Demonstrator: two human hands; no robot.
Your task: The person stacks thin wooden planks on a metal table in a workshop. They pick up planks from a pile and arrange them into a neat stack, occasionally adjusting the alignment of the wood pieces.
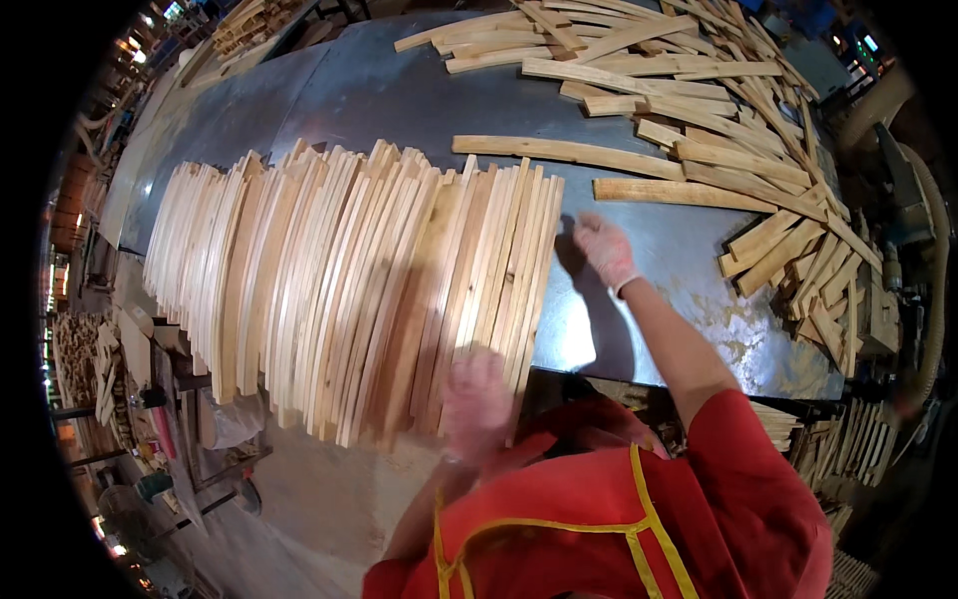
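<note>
A long row of narrow pale wooden strips (pixel 329 290) stands packed side by side across the metal table (pixel 349 90), with uneven ends. My left hand (pixel 474 399), in a thin pale glove and smeared by motion, is over the near ends of the strips at the row's right end. Its fingers are too blurred to read. Just right of the last strip, my right hand (pixel 606 250), gloved too, hovers above the bare metal with its fingers curled in. Nothing shows in it, and its shadow falls on the table beside the row.
A loose heap of wooden strips (pixel 689 90) covers the table's far right, with shorter pieces (pixel 833 290) at the right edge. Two strips, one a long strip (pixel 569 152), reach out of the heap toward the row. More wood is stacked below at right and left. A hose (pixel 936 270) hangs at right.
</note>
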